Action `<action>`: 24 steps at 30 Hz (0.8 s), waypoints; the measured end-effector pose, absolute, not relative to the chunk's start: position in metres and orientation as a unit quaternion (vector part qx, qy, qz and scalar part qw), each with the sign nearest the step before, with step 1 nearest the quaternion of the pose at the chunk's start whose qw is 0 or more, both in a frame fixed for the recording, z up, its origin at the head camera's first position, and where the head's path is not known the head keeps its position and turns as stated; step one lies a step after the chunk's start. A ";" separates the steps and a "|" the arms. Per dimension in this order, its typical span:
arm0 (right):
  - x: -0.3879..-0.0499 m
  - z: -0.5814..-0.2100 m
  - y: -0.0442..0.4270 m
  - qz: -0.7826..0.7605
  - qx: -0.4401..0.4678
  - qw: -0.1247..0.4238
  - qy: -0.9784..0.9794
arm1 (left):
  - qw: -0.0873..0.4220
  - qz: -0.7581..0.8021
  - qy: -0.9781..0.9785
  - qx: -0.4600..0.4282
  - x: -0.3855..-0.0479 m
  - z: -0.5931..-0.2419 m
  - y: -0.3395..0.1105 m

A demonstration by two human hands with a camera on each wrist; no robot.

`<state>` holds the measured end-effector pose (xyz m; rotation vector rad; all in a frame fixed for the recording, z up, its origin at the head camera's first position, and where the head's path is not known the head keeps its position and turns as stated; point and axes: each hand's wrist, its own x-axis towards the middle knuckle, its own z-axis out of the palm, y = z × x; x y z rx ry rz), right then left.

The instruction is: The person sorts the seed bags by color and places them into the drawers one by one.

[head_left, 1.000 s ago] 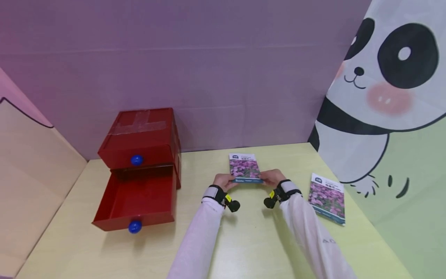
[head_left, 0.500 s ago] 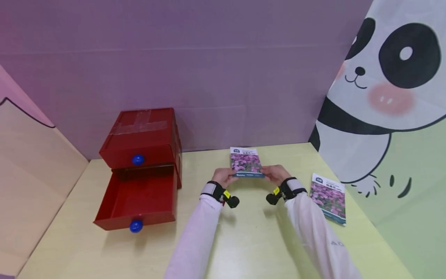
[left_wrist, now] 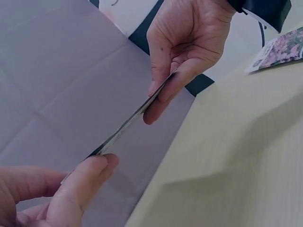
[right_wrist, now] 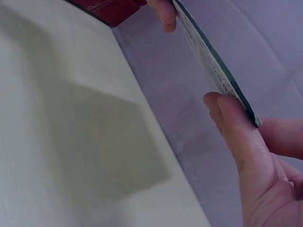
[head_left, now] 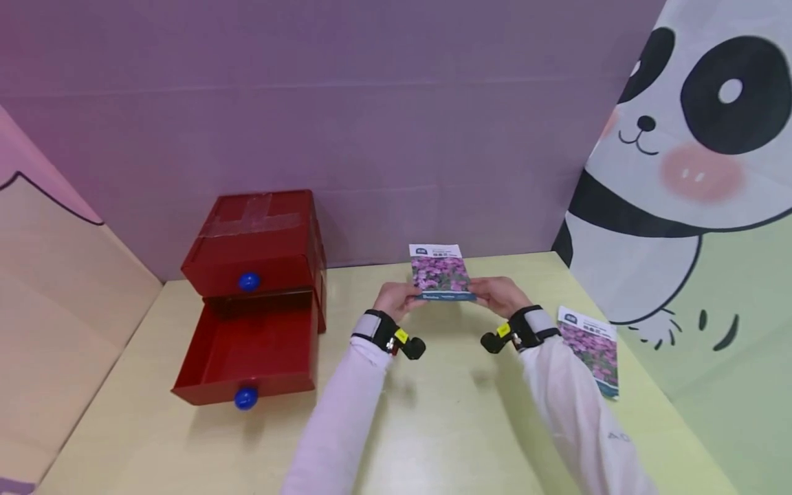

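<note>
A thin seed packet (head_left: 439,271) with a photo of pink flowers is held up off the table in the head view. My left hand (head_left: 396,300) pinches its lower left corner, and my right hand (head_left: 501,295) pinches the lower right corner. Both wrist views show the packet nearly edge-on; the thumb and fingers of the left hand (left_wrist: 71,194) lie on opposite faces. At the other end, the right hand (right_wrist: 260,165) grips likewise. A second, similar packet (head_left: 594,354) lies on the table to the right, partly covered by my right sleeve.
On the left stands a red drawer box (head_left: 260,240) with blue knobs, clear tape across its top. Its lower drawer (head_left: 260,350) is pulled out, showing a bare red bottom. Behind the table (head_left: 445,412) hangs a purple cloth (head_left: 371,137); a panda print (head_left: 643,275) covers the right side.
Both hands have raised the seed packet up and away toward the back of the table, keeping the same pinch. The second packet and the drawer box stay in place; the view shifts slightly.
</note>
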<state>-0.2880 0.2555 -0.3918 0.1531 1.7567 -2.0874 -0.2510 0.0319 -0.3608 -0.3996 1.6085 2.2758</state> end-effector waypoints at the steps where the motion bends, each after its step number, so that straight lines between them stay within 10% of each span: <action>1: -0.287 -0.388 0.256 -0.749 0.050 0.203 0.629 | 0.158 0.797 0.567 -0.135 -0.253 -0.362 0.032; 24: -0.265 -0.321 0.246 -0.748 -0.003 0.168 0.642 | 0.113 0.815 0.563 -0.074 -0.245 -0.319 0.020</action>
